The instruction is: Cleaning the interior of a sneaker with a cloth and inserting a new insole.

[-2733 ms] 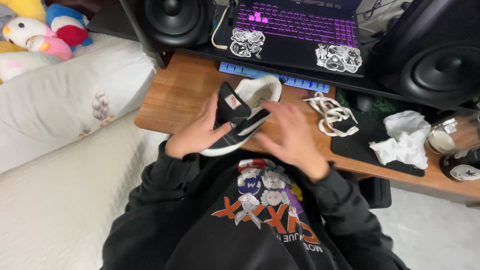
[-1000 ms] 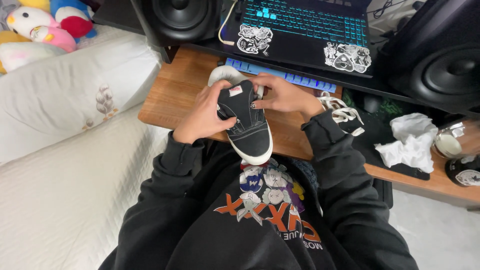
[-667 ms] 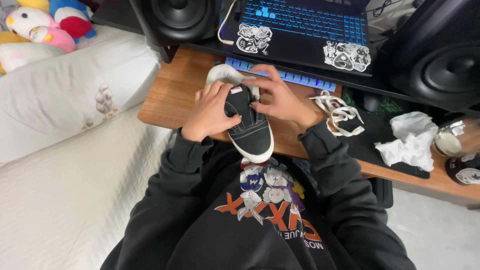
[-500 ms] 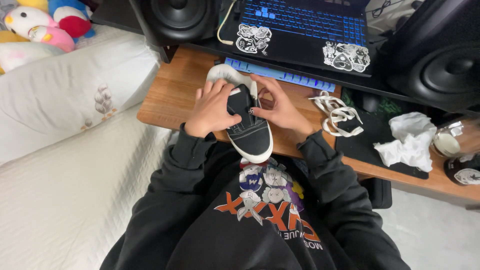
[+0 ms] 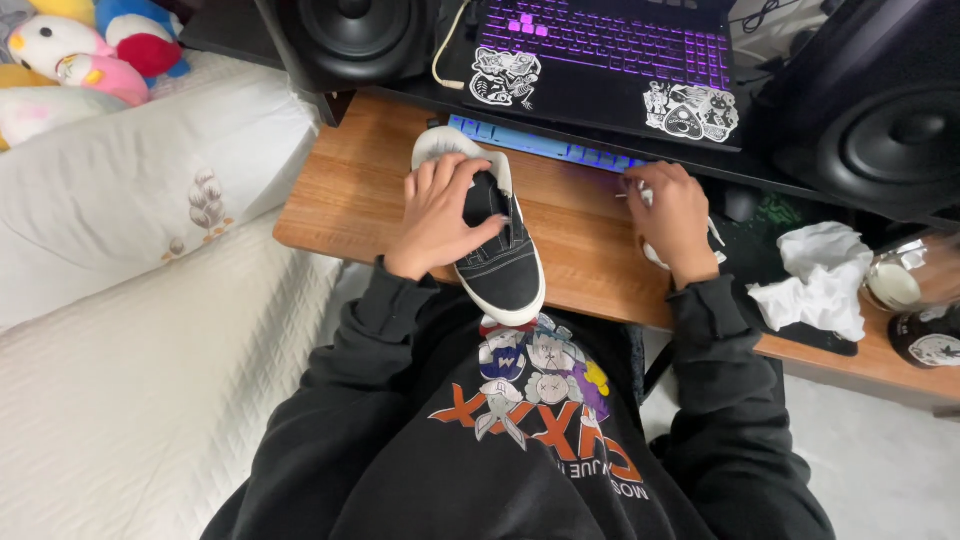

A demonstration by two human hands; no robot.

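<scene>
Left hand (image 5: 440,215) grip closed over top of black sneaker (image 5: 500,255), palm across lace area. Sneaker lies on front edge of wooden desk (image 5: 340,200), toe overhanging toward lap, white-lined heel near lit keyboard strip (image 5: 545,148). Right hand (image 5: 668,215) well apart, resting on white laces (image 5: 714,236); fingers curled, likely pinching lace, view poor. Crumpled white tissue (image 5: 818,280) further right, beside glass jar (image 5: 900,280).

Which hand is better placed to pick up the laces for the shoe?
The right hand. It already rests on the white laces on the desk, while the left hand is busy pressing down on the black shoe, steadying it at the desk edge.
</scene>
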